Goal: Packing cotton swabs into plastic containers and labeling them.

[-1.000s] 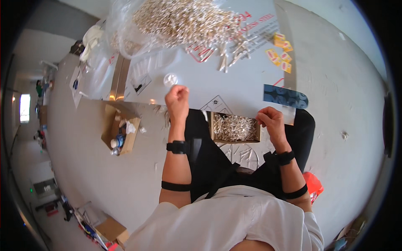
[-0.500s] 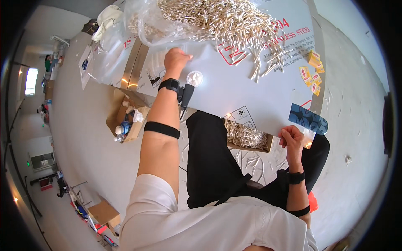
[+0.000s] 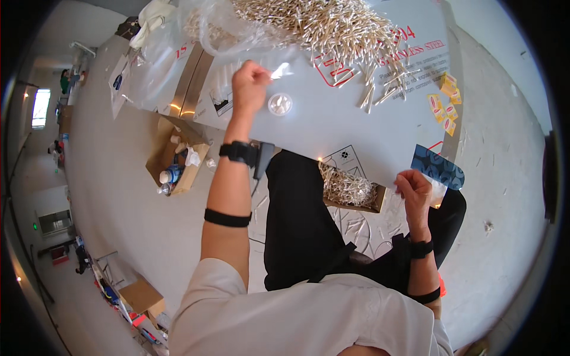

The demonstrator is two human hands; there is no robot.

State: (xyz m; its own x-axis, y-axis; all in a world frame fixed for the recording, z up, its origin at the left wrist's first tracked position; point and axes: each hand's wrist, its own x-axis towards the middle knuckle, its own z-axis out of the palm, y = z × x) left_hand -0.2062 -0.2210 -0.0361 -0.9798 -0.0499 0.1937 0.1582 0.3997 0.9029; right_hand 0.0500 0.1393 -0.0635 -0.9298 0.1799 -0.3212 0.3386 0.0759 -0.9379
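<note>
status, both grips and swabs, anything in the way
Left grip apparently pinching clear plastic. Right grip by table edge, contents unclear. Swabs heaped far side. Tub beside left grip.

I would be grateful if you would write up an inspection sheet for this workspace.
Surface: grey tabletop with printed markings.
Job's things: heap of cotton swabs, round clear tub with white pieces, small yellow packets near the right edge, open box of swabs below the near edge.
Clutter: clear plastic bag beside the heap; loose swabs on the floor.
Hands: left hand curled by a glinting piece of clear plastic, grip unclear; right hand at the near edge, fingers together, contents unclear.
Cables: thin dark lead below the left wrist device.
Surroundings: cardboard box holding bottles, left of the table.
</note>
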